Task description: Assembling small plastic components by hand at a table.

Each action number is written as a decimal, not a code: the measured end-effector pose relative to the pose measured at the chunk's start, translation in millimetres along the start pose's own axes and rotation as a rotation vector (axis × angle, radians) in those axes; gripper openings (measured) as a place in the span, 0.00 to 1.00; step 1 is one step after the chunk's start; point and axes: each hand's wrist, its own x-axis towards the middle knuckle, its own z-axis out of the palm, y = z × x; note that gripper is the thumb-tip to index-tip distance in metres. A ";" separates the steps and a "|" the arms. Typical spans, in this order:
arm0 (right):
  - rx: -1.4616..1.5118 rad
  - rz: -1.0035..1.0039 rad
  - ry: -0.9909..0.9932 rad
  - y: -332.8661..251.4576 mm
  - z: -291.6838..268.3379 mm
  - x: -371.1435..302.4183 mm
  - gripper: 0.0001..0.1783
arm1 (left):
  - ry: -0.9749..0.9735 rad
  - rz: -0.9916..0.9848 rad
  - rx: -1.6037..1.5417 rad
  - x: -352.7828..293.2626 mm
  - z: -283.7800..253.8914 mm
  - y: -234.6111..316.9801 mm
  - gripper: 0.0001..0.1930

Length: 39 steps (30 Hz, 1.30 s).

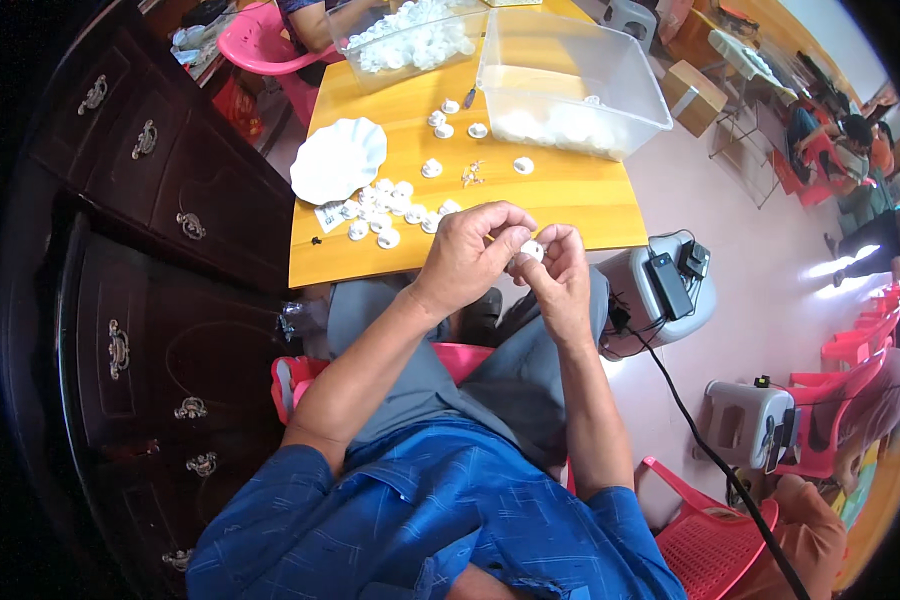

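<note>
A small round white plastic piece (533, 249) with a dark spot on it is pinched between my two hands, just off the table's near edge. My left hand (470, 252) closes thumb and fingers on its left side. From the right, my right hand (562, 283) grips it with thumb and curled fingers. Beyond my left hand, a cluster of similar white round pieces (380, 208) lies on the yellow table (410, 262). A few more white pieces (431, 168) and a little heap of tiny metal-looking parts (472, 174) are spread farther back.
A scalloped white dish (338, 160) stands at the table's left. Two clear plastic bins, a left one (370, 62) and a right one (635, 120), hold white pieces. Dark drawers (170, 330) flank my left; a grey stool (685, 290) with black adapters and a cable is right.
</note>
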 end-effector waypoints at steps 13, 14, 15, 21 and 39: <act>-0.024 -0.011 0.105 -3.5 4.1 -0.8 0.24 | 0.033 0.051 0.115 1.2 -3.3 -1.9 0.05; 0.013 -0.011 0.105 -3.9 4.9 -1.0 0.24 | 0.033 0.050 0.114 1.0 -3.3 -1.8 0.05; 0.013 -0.009 0.106 -4.0 4.8 -1.0 0.24 | 0.037 0.044 0.132 0.8 -3.3 -1.6 0.05; 0.016 -0.003 0.101 -2.9 8.4 0.6 0.21 | 0.065 0.123 0.194 2.4 -4.3 -2.4 0.03; -0.059 0.013 0.082 -5.5 5.9 0.2 0.19 | 0.014 0.100 0.233 -1.2 -8.9 -0.3 0.04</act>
